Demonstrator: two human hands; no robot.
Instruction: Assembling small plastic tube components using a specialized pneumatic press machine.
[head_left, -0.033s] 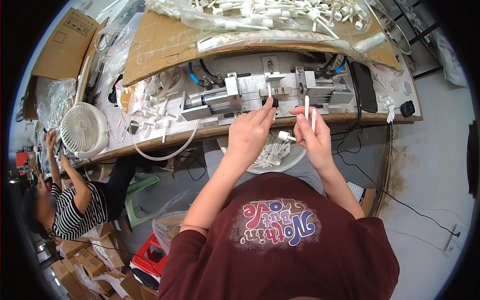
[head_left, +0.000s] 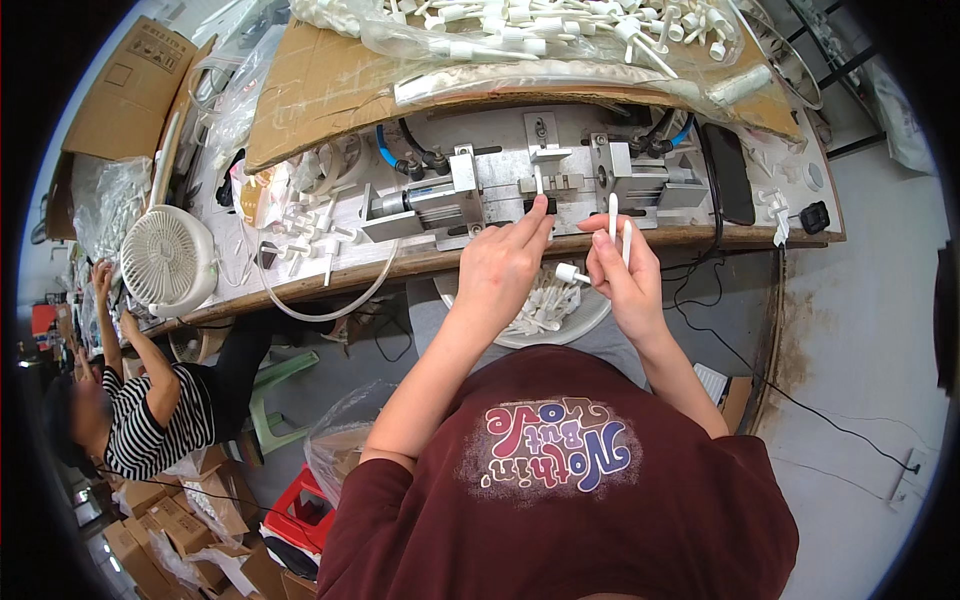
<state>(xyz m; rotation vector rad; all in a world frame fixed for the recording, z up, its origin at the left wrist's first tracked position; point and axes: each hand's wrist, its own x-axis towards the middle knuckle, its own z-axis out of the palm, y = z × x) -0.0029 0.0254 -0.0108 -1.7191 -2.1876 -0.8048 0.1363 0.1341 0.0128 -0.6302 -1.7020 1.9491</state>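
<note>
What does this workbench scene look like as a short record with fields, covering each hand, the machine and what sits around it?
left hand: fingertips on a white tube standing in the metal press fixture
right hand: holds several white pump parts
lap: white bowl of the same parts
bench left: small white fan
bench right: black phone
bench back: clear bag of white pumps on cardboard
lower left: a seated person in a striped top

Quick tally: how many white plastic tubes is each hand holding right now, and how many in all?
Left hand, white tube held at the metal press fixture: 1
Right hand, white tubes: 3
Total: 4
</note>
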